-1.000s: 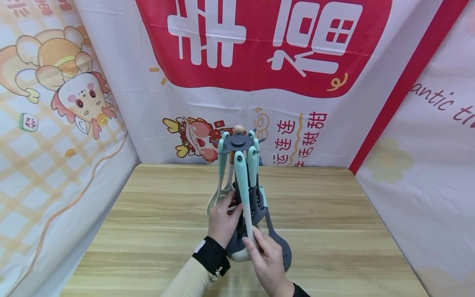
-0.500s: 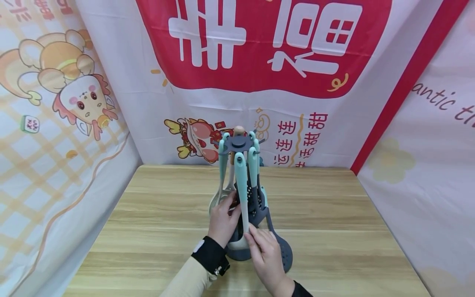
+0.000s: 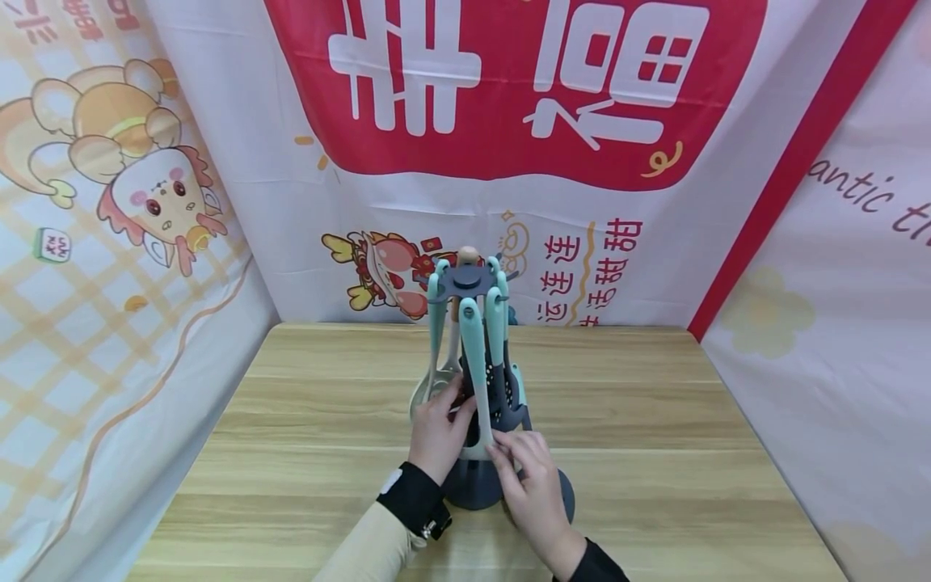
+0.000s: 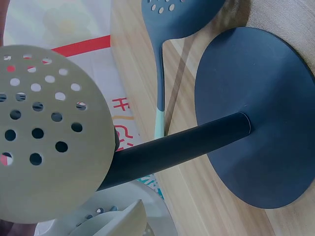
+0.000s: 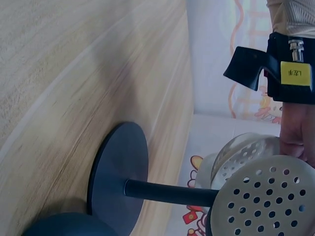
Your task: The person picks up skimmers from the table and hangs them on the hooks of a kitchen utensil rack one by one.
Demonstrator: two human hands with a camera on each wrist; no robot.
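Note:
A dark utensil rack (image 3: 468, 280) stands upright, with several teal-handled utensils hanging from its top. At the front hangs a beige slotted skimmer (image 3: 476, 364); its holed head (image 5: 266, 196) shows in the right wrist view. My right hand (image 3: 534, 485) pinches the skimmer low down, near its head. My left hand (image 3: 439, 436) reaches in from the left, its fingers curled in by the rack's pole (image 4: 182, 152); utensils partly hide its fingertips. Below the skimmer the rack's round base (image 4: 261, 118) rests on the table.
On the wooden table (image 3: 640, 420), a dark slotted utensil (image 4: 182, 19) with a teal handle lies right of the base. Other dark utensils (image 3: 507, 396) hang at the rack's right, and a pale ladle-like one (image 3: 422, 396) at its left. Printed cloth (image 3: 240, 202) encloses the back and sides.
My right hand has moved slightly up and away from me with the skimmer's lower end, bringing it closer to the pole and exposing the base. My left hand has stayed in place.

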